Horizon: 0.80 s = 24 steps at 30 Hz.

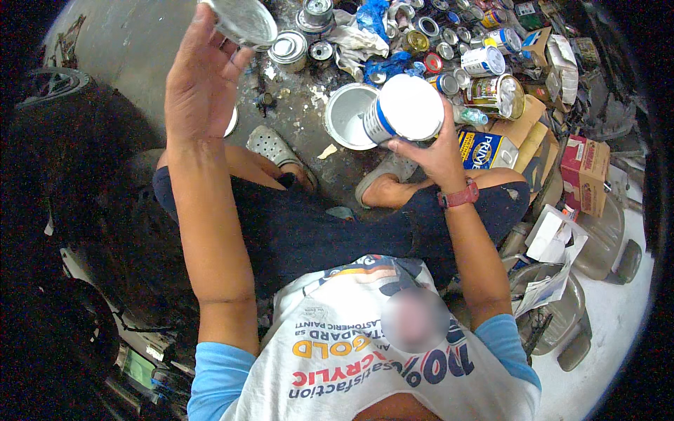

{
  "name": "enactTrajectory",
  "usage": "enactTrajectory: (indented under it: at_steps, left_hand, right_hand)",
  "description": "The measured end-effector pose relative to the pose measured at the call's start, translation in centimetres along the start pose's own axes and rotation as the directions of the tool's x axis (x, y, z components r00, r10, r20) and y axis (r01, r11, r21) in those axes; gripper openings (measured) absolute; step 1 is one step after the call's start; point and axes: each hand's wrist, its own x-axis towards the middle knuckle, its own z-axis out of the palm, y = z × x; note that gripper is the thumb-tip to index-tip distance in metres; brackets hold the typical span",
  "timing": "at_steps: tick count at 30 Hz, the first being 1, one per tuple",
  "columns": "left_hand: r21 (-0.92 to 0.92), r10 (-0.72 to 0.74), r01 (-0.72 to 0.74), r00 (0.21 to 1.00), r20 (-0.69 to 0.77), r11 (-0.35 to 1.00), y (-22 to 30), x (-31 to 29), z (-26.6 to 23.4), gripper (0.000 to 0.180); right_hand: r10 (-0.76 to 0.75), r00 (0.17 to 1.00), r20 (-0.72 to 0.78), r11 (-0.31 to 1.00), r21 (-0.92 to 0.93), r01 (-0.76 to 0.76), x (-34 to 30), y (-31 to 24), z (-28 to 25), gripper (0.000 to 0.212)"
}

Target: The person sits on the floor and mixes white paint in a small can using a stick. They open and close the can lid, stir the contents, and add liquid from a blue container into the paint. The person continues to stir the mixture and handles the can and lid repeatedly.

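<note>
My left hand is raised at the upper left, its fingers gripping the edge of a round silver metal lid. Lower and to the right, my right hand is wrapped round a white paint can with a blue band. Its round white top faces up; whether that is paint or a cover I cannot tell. The can is tilted and partly overlaps a pale grey bucket on the floor, which has some white inside.
Several paint cans crowd the floor at the upper right, with rags beside them. Closer cans stand near the lid. Cardboard boxes and grey plastic chairs are at right. A tyre lies at far left.
</note>
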Motion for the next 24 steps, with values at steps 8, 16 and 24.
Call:
enactTrajectory:
  at_steps: [8,16,24]
  left_hand:
    - [-0.193,0.083,-0.09,0.995,-0.046,0.977,2.4,-1.2,1.1,0.085]
    - [-0.315,0.017,-0.063,0.989,-0.145,0.947,2.8,-1.7,0.4,0.086]
    - [-0.452,-0.069,0.046,0.997,-0.035,0.891,2.1,-0.5,-0.2,0.086]
  right_hand:
    - [-0.008,0.963,-0.271,0.912,0.392,0.118,3.8,-5.6,13.2,0.116]
    - [0.375,0.878,-0.298,0.855,0.476,-0.204,7.8,-2.4,31.4,0.119]
    - [0.425,0.781,-0.457,0.904,0.18,-0.387,9.8,7.2,36.0,0.117]
